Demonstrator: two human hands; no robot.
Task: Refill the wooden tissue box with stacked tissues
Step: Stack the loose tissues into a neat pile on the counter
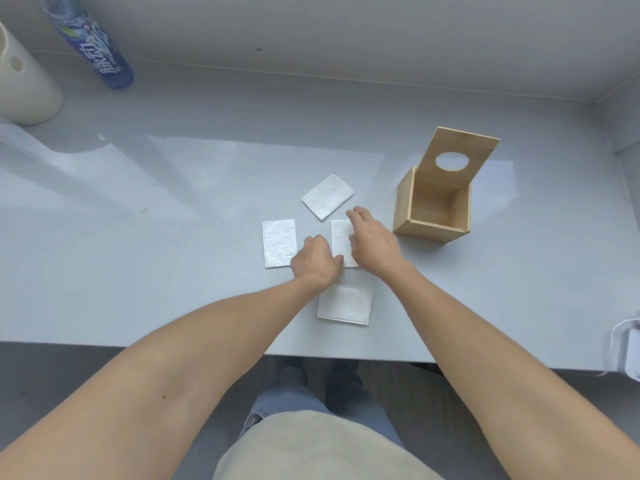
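Note:
The wooden tissue box [434, 216] stands right of centre on the grey table, its hinged lid [457, 161] with a round hole raised and the inside empty. Several white folded tissues lie left of it: one angled at the back [327, 196], one on the left [280, 247], one in the middle [341, 242], and one nearest me [344, 304]. My left hand [315, 259] presses its fingers on the middle tissue's lower left edge. My right hand [372, 239] lies flat over that tissue's right side, fingers spread. Whether either hand grips it is unclear.
A blue drink bottle [93, 46] and a cream cylindrical container [24, 84] stand at the far left back. A white device with a cable [627, 351] sits at the table's right front edge. Walls border the table at the back and right.

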